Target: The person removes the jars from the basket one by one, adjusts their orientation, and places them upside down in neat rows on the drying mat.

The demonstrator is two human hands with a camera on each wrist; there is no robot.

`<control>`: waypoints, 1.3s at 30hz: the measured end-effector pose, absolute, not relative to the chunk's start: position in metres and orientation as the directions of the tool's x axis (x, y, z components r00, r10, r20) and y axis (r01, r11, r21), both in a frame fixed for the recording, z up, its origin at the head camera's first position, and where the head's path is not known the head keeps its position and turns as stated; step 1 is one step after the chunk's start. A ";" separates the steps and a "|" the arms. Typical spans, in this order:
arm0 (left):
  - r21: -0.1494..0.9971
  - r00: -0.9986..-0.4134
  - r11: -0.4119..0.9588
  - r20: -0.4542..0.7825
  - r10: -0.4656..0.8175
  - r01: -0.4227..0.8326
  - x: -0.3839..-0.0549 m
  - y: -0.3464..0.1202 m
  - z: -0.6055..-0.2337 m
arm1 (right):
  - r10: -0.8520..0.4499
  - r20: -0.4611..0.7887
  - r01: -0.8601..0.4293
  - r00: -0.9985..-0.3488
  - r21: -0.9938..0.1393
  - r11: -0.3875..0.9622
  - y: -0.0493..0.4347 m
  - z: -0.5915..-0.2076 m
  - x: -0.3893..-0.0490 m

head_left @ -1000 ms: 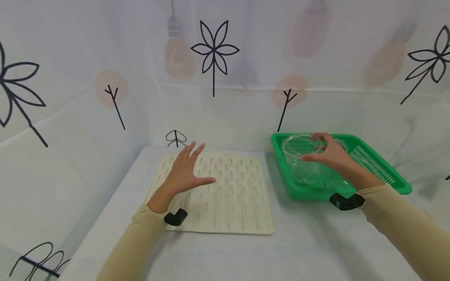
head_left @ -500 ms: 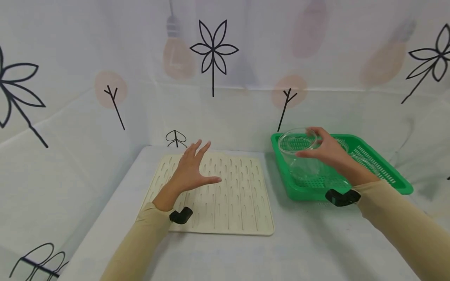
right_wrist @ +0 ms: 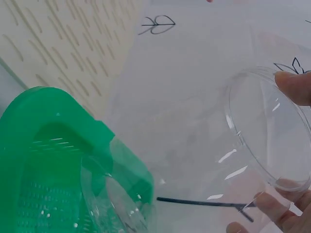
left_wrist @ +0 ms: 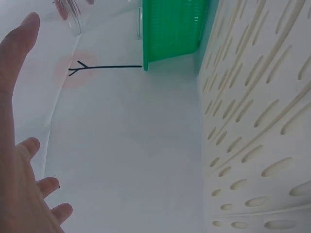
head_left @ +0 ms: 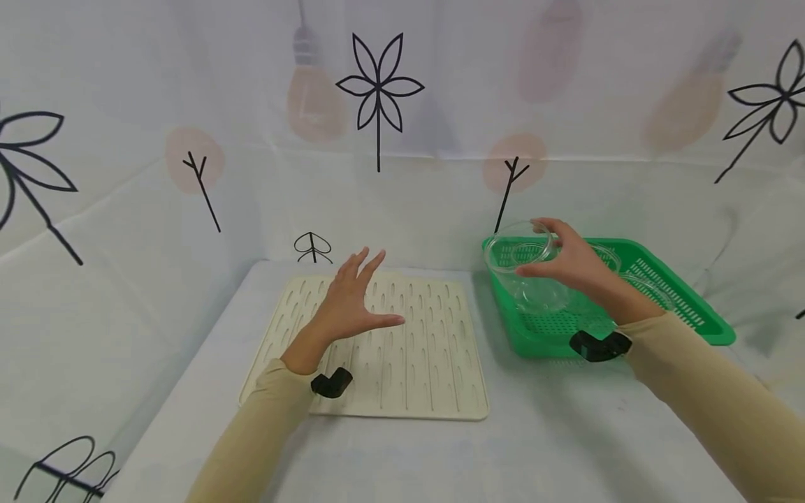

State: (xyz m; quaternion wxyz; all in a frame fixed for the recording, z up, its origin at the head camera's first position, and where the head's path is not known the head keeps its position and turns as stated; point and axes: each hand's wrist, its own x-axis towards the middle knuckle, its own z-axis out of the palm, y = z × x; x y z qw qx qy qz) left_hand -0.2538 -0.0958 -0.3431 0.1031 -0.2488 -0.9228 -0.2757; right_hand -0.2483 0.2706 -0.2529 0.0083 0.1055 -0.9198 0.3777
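Note:
Over the left part of the green plastic basket (head_left: 522,337), my right hand (head_left: 575,260) grips a clear round plastic container (head_left: 512,270) near its rim. Thumb and fingers are on opposite sides of that rim. In the right wrist view the container (right_wrist: 238,133) leans, with its see-through body running toward the basket. More clear containers (head_left: 648,288) lie in the basket, partly hidden by the right hand and forearm. My left hand (head_left: 346,307) hovers with fingers and thumb spread, holding nothing, above a cream ribbed mat (head_left: 428,356).
The mat lies on a white-covered table (head_left: 402,461), left of the basket. A white patterned curtain (head_left: 434,202) stands close behind both. Black wrist devices (head_left: 600,346) sit at both cuffs.
The right hand has raised the container and carried it slightly left, tilting it. The left hand has drifted a little right over the mat, fingers still spread.

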 end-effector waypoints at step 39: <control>0.505 -0.841 0.673 0.325 0.432 0.541 -0.259 -0.070 -0.337 | -0.334 0.162 -0.364 -0.929 -0.574 0.734 0.214 -0.250 -0.258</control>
